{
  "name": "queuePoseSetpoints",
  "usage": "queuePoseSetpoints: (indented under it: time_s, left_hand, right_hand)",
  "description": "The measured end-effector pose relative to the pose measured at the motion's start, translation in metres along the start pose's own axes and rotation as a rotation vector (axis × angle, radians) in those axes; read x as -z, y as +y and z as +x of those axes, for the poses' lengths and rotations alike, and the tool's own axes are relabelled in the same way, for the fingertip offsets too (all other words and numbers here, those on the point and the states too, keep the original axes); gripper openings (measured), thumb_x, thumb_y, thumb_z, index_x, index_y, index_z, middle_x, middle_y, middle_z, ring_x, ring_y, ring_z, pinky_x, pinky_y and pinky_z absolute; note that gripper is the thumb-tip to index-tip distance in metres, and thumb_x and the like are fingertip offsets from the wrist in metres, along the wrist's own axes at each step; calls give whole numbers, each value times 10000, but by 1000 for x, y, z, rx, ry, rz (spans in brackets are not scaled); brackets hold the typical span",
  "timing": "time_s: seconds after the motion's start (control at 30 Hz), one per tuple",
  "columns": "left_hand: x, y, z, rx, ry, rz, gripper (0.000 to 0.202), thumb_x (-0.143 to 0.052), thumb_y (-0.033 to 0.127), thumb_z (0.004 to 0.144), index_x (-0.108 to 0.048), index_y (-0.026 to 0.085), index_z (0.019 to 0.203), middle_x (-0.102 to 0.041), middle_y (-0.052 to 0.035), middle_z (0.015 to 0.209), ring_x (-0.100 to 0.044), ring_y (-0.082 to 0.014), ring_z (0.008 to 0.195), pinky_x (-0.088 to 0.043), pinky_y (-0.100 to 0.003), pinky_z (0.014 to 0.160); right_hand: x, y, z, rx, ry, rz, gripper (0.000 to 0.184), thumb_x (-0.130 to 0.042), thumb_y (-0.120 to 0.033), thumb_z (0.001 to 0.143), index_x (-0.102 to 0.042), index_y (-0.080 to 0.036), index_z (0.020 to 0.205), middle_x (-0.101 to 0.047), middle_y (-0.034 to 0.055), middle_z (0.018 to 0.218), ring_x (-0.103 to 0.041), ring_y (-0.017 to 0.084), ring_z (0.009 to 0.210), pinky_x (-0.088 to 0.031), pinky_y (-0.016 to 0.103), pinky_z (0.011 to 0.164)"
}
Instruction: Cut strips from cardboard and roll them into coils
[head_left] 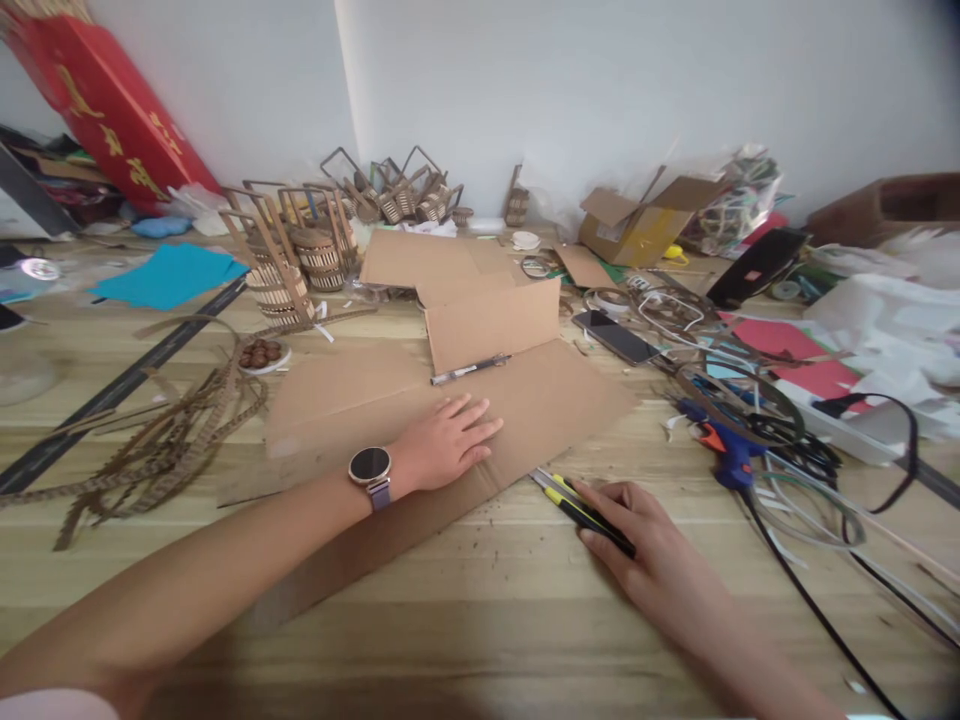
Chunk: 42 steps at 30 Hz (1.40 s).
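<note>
Flat on a large sheet of brown cardboard (555,400) lies my left hand (450,440), its fingers spread. A watch (370,465) with a purple strap is on that wrist. My right hand (630,530) grips a yellow and black utility knife (589,515), whose blade points toward the cardboard's near edge. Whether the blade touches the cardboard I cannot tell. Behind my left fingers, a pen (471,369) rests at the foot of a cardboard flap (495,322) that stands up at an angle. Small crumbs lie on the wood beside the knife.
On the right are a blue glue gun (724,445) with its cord, a phone (616,336) and tangled strips. Brown woven strips (180,430), a dish of brown beads (261,355) and small woven baskets (277,285) stand left. An opened carton (637,225) sits at the back.
</note>
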<state>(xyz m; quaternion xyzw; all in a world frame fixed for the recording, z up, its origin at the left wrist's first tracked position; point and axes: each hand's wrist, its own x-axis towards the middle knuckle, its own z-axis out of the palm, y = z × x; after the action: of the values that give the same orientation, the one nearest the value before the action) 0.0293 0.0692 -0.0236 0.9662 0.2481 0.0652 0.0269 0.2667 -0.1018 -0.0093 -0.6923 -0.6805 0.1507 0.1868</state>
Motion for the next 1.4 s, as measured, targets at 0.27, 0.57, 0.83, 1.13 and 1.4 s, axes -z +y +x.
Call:
queuePoseSetpoints:
  time_s: [0.27, 0.57, 0.83, 1.13, 1.4]
  left_hand:
    - [3, -3, -26, 44, 9, -4, 494, -207, 501, 1019, -418, 347, 1438, -376, -63, 1526, -296, -341, 1402, -245, -584, 1104]
    - [2, 0, -24, 80, 5, -12, 456, -277, 468, 1018, -416, 355, 1438, -376, -45, 1528, -287, -348, 1409, -241, -581, 1113]
    - [1, -2, -26, 69, 47, -35, 478, -262, 478, 1021, -414, 308, 1440, -393, -64, 1517, -295, -315, 1411, -257, -557, 1119]
    - [2, -4, -30, 119, 90, -124, 569, -206, 479, 1024, -476, 133, 1385, -430, -165, 1475, -360, -272, 1388, -276, -485, 1147]
    - [0, -5, -30, 104, 106, -120, 619, -151, 505, 1019, -494, 119, 1360, -458, -161, 1453, -373, -274, 1379, -276, -477, 1150]
  right_hand:
    - [4, -1, -2, -3, -7, 20, 441, -500, -289, 857, -625, -235, 1277, -633, 110, 1035, -598, 280, 1010, -510, 459, 902]
    - [4, -17, -15, 2, -103, 42, 448, -485, -281, 853, -629, -229, 1273, -620, 115, 1000, -598, 279, 977, -517, 454, 876]
    - [-1, -14, -18, 14, -30, 12, 444, -495, -282, 847, -629, -247, 1269, -624, 105, 1012, -601, 274, 981, -523, 451, 885]
    - [5, -11, -15, 1, -24, -25, 443, -485, -289, 852, -637, -213, 1262, -627, 119, 1027, -597, 280, 990, -516, 462, 897]
    - [10, -5, -13, -15, -60, -7, 458, -476, -308, 866, -621, -178, 1280, -619, 129, 1050, -588, 281, 1032, -493, 459, 944]
